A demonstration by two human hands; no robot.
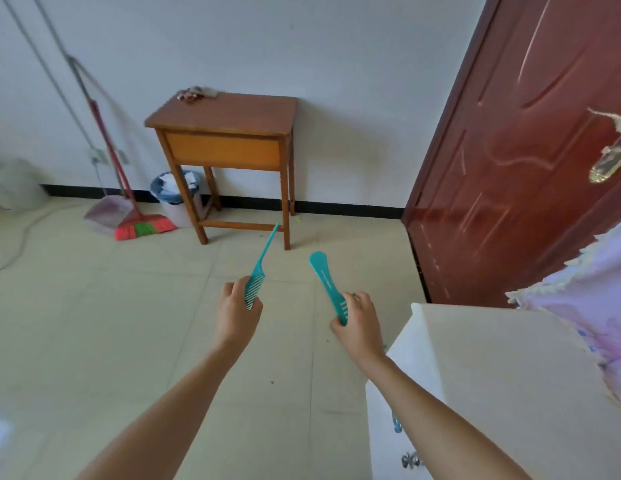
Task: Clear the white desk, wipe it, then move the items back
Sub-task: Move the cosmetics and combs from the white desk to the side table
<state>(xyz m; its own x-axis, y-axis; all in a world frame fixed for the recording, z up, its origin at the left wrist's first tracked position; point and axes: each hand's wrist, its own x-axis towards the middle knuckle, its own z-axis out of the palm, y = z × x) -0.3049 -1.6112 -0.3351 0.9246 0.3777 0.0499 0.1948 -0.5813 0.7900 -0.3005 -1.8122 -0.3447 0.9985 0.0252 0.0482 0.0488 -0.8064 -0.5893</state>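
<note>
The left hand (238, 313) is gripping a teal tail comb (259, 268) by its toothed end, thin tail pointing far. The right hand (357, 323) is gripping a teal wide-tooth comb (324, 282) the same way, handle pointing far. Both combs are hanging over the floor, left of the white desk (492, 375), facing the far wooden table (229, 116). Judgement: light, stiff, smooth plastic; the thin tail is probably flexing easily, so a hold at the toothed spine is looking safest.

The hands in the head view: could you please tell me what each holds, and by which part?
The left hand grips a teal tail comb by its toothed end; the right hand grips a teal wide-tooth comb by its toothed end.
</note>
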